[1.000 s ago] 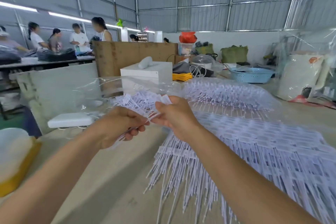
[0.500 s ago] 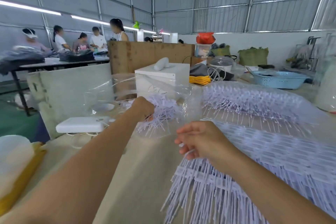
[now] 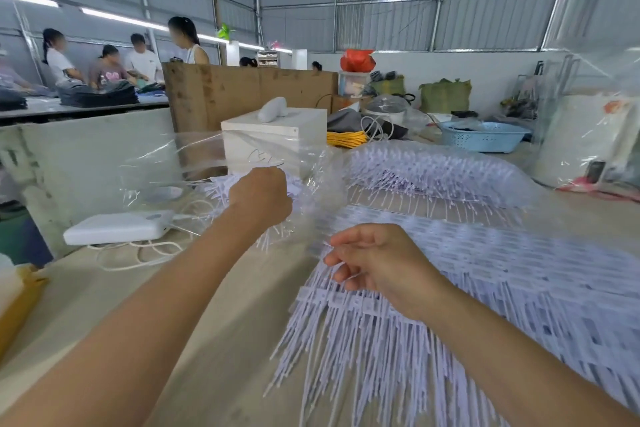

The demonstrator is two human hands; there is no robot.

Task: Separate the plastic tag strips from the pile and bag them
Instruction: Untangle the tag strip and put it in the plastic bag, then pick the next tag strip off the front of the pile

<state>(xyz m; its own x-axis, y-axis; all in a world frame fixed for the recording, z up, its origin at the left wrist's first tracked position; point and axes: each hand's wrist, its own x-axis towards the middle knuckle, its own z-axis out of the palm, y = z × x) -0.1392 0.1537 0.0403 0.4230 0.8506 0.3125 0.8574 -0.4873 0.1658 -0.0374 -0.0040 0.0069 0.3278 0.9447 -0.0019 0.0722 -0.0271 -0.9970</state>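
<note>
The worktop (image 3: 214,291) carried everything, and the pile of white tag strips (image 3: 485,270) served as the landmark, spread over its right half with the thin tails fanning toward the near edge. Beyond the pile lay a filled clear bag of strips (image 3: 433,172). To the pile's left, a second clear plastic bag (image 3: 207,163) was held open above the worktop, with a bunch of tag strips (image 3: 221,189) partly inside its mouth. A white box (image 3: 273,139) stood behind that bag, and a flat white device (image 3: 119,227) with a cord lay further left of the pile. The left hand (image 3: 261,196) was curled round the bunch at the bag's mouth. The right hand (image 3: 377,260) rested at the pile's left edge, fingers curled, pinching thin strip tails there.
</note>
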